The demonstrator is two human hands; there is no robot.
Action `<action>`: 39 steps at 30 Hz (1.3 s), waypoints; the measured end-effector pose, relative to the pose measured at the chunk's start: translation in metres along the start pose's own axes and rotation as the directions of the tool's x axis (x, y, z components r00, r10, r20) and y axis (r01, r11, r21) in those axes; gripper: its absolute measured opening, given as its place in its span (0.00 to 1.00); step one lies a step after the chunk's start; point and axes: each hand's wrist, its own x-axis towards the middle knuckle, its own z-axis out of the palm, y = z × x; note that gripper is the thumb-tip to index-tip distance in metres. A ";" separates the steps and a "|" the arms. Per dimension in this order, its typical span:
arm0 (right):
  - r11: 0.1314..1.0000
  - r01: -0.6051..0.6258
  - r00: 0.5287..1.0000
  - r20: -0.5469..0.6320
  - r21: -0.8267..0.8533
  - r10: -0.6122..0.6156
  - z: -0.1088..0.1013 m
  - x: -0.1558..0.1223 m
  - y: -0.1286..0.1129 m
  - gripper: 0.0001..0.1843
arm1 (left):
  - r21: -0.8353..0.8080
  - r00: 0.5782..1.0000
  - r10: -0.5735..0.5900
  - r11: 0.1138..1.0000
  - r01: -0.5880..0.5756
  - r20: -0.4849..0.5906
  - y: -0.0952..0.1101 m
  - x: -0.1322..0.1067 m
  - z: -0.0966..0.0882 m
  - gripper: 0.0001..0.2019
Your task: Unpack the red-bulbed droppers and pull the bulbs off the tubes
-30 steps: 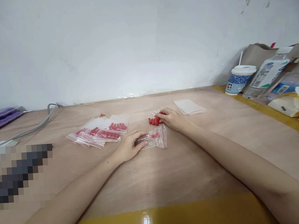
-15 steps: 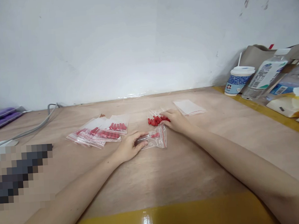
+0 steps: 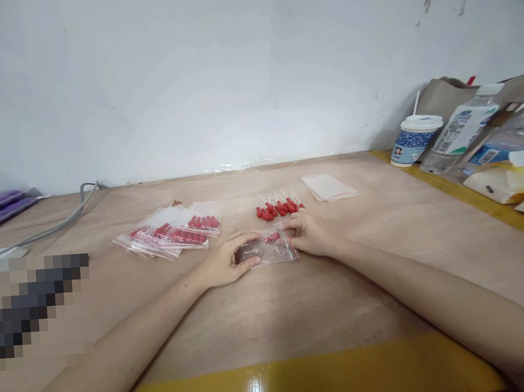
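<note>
A clear zip bag (image 3: 270, 254) lies in front of me with its red-lined mouth toward the right. A red-ended dropper (image 3: 272, 237) shows inside it. My left hand (image 3: 230, 260) is closed round the bag's left end, thumb below and fingers above. At the mouth, my right hand (image 3: 311, 233) has its fingers drawn together against the opening; what they hold is hidden. Just beyond it lies a loose pile of droppers (image 3: 280, 208) with red bulbs and thin clear stems. Left of my left hand, filled zip bags (image 3: 171, 234) overlap, with red bulbs showing through.
Flat bags (image 3: 329, 187) lie stacked behind my right hand. A paper cup (image 3: 416, 139), a plastic bottle (image 3: 462, 127) and wrappers (image 3: 494, 185) crowd the right side. A grey cable (image 3: 59, 226) and purple packets (image 3: 5, 207) are at left, with the wall (image 3: 237, 73) behind.
My right hand has come from the dropper pile toward me to the bag's mouth. The mouth now stands more open, and my left hand stays on the bag.
</note>
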 end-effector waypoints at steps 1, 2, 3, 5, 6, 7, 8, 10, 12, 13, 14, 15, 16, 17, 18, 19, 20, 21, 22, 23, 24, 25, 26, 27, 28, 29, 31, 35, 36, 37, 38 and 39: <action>1.000 -0.006 1.000 -0.004 -0.010 0.006 0.003 0.001 0.000 0.10 | -0.004 1.000 0.026 1.000 -0.026 0.012 0.000 0.000 0.000 0.20; 1.000 -0.016 1.000 -0.019 -0.014 0.015 0.005 0.002 0.000 0.10 | -0.009 0.999 0.046 0.999 -0.046 0.022 0.001 0.000 0.000 0.21; 1.000 -0.027 0.999 -0.040 -0.010 0.027 0.008 0.002 -0.001 0.10 | -0.011 0.998 0.059 0.998 -0.059 0.029 0.001 0.000 0.000 0.21; 0.998 -0.057 0.995 -0.080 0.027 0.059 0.011 0.001 -0.001 0.07 | -0.005 0.998 0.057 0.998 -0.057 0.038 0.001 0.000 -0.001 0.21; 0.996 -0.071 0.993 -0.091 0.056 0.076 0.011 -0.001 -0.002 0.04 | -0.001 0.998 0.049 0.999 -0.049 0.040 0.001 0.000 -0.001 0.21; 0.993 -0.079 0.992 -0.095 0.091 0.088 0.010 -0.002 -0.002 0.03 | 0.001 0.998 0.042 0.999 -0.042 0.041 0.001 -0.001 -0.001 0.21; 0.988 -0.081 0.991 -0.094 0.133 0.094 0.008 -0.003 -0.002 0.02 | 0.004 0.999 0.034 0.999 -0.034 0.041 0.001 -0.001 -0.001 0.21; 0.971 -0.083 0.991 -0.086 0.225 0.105 -0.003 -0.004 0.000 0.03 | 0.013 0.999 0.022 1.000 -0.022 0.040 0.001 -0.001 -0.001 0.21; 0.936 -0.109 0.987 -0.077 0.335 0.143 -0.023 -0.002 0.005 0.04 | 0.026 0.999 0.017 1.000 -0.018 0.038 0.001 -0.002 -0.001 0.21; 0.908 -0.141 0.980 -0.076 0.393 0.185 -0.035 0.000 0.008 0.05 | 0.030 0.999 0.015 0.999 -0.016 0.038 0.001 -0.002 -0.001 0.21; 0.869 -0.175 0.966 -0.091 0.462 0.243 -0.047 0.002 0.013 0.08 | 0.032 0.999 0.014 0.999 -0.015 0.038 0.001 -0.002 -0.001 0.21; 0.837 -0.192 0.945 -0.135 0.512 0.299 -0.059 0.004 0.017 0.10 | 0.032 0.999 0.014 0.999 -0.015 0.039 0.001 -0.002 0.000 0.21; 0.827 -0.189 0.914 -0.214 0.529 0.345 -0.070 0.006 0.022 0.10 | 0.032 0.999 0.014 0.999 -0.016 0.039 0.000 -0.001 0.000 0.21; 0.835 -0.188 0.872 -0.302 0.518 0.384 -0.079 0.007 0.028 0.09 | 0.033 0.999 0.018 0.999 -0.019 0.040 0.000 -0.001 0.000 0.21; 0.849 -0.189 0.819 -0.398 0.494 0.414 -0.084 0.008 0.033 0.09 | 0.035 0.999 0.027 0.999 -0.028 0.040 0.000 -0.001 0.000 0.21; 0.868 -0.191 0.764 -0.486 0.459 0.425 -0.085 0.009 0.038 0.08 | 0.038 0.998 0.042 0.998 -0.043 0.043 -0.001 -0.001 0.001 0.22; 0.891 -0.199 0.715 -0.562 0.407 0.416 -0.083 0.009 0.042 0.09 | 0.042 0.997 0.059 0.997 -0.061 0.048 -0.002 0.000 0.001 0.22; 0.916 -0.210 0.682 -0.620 0.342 0.388 -0.077 0.008 0.046 0.09 | 0.048 0.995 0.078 0.996 -0.080 0.056 -0.003 0.000 0.002 0.22; 0.939 -0.222 0.671 -0.658 0.261 0.342 -0.069 0.007 0.049 0.09 | 0.054 0.993 0.093 0.994 -0.097 0.065 -0.003 0.000 0.002 0.22; 0.957 -0.231 0.676 -0.678 0.177 0.289 -0.059 0.006 0.052 0.09 | 0.058 0.992 0.104 0.992 -0.108 0.075 -0.004 0.000 0.002 0.22; 0.968 -0.232 0.699 -0.676 0.096 0.235 -0.049 0.005 0.053 0.09 | 0.060 0.990 0.109 0.992 -0.115 0.085 -0.005 0.001 0.003 0.22; 0.969 -0.247 0.723 -0.660 0.025 0.202 -0.039 0.004 0.053 0.09 | 0.059 0.990 0.109 0.992 -0.115 0.094 -0.005 0.001 0.003 0.22; 0.963 -0.266 0.758 -0.627 -0.044 0.181 -0.030 0.004 0.053 0.09 | 0.056 0.989 0.106 0.992 -0.112 0.099 -0.006 0.001 0.003 0.22; 0.952 -0.286 0.787 -0.593 -0.109 0.168 -0.023 0.003 0.052 0.09 | 0.052 0.989 0.103 0.993 -0.109 0.102 -0.006 0.000 0.003 0.21; 0.938 -0.305 0.813 -0.558 -0.166 0.165 -0.018 0.003 0.051 0.09 | 0.048 0.989 0.102 0.993 -0.108 0.103 -0.006 0.000 0.003 0.21; 0.923 -0.320 0.836 -0.523 -0.214 0.168 -0.014 0.003 0.050 0.09 | 0.045 0.990 0.103 0.993 -0.108 0.101 -0.005 0.001 0.003 0.21; 0.899 -0.341 0.867 -0.461 -0.273 0.189 -0.012 0.004 0.048 0.11 | 0.041 0.990 0.107 0.993 -0.112 0.094 -0.004 0.001 0.002 0.21; 0.895 -0.338 0.895 -0.394 -0.292 0.209 -0.015 0.002 0.043 0.13 | 0.036 0.991 0.108 0.993 -0.112 0.083 -0.003 0.001 0.002 0.20; 0.899 -0.330 0.893 -0.403 -0.286 0.200 -0.015 0.001 0.040 0.14 | 0.036 0.991 0.106 0.993 -0.110 0.085 -0.003 0.000 0.002 0.20; 0.907 -0.319 0.890 -0.416 -0.274 0.188 -0.016 -0.001 0.035 0.15 | 0.036 0.991 0.102 0.994 -0.106 0.087 -0.003 0.000 0.002 0.21; 0.919 -0.300 0.890 -0.422 -0.255 0.174 -0.016 -0.002 0.030 0.15 | 0.036 0.991 0.098 0.994 -0.101 0.091 -0.003 0.000 0.002 0.21; 0.934 -0.273 0.895 -0.417 -0.229 0.160 -0.015 -0.003 0.023 0.16 | 0.037 0.991 0.093 0.995 -0.097 0.095 -0.003 0.000 0.002 0.21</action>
